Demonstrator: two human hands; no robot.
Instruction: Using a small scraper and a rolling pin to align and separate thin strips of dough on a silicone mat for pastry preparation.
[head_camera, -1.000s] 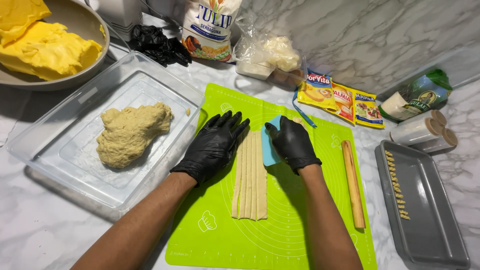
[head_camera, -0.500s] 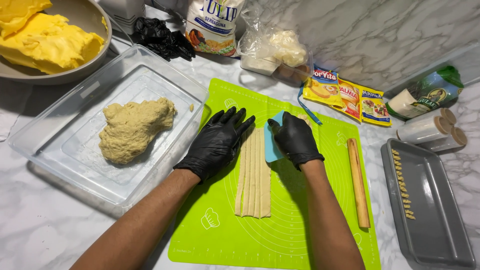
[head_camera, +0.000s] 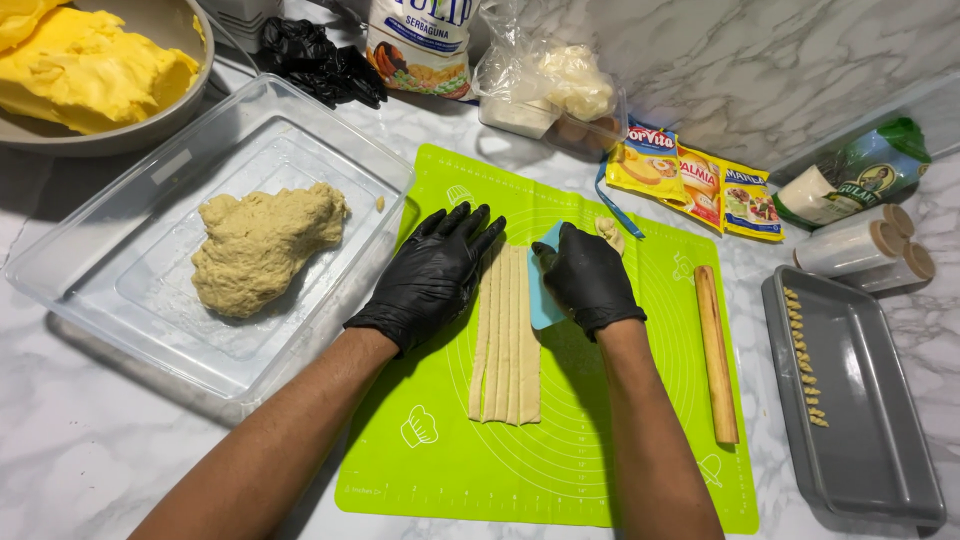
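A flat band of rolled dough, cut lengthwise into several strips, lies in the middle of a lime green silicone mat. My left hand, in a black glove, rests flat on the mat against the band's left edge, fingers spread. My right hand, also gloved, grips a light blue plastic scraper set on edge at the band's right side. A small dough scrap lies just beyond the right hand.
A clear plastic tray at left holds a dough lump. A wooden rolling pin lies on the mat's right. A grey baking tray with small dough pieces stands far right. A bowl of yellow butter, flour bag, sachets and rolls line the back.
Both hands have stayed on the dough band; the right hand with the scraper has slid slightly toward me along the band's right edge.
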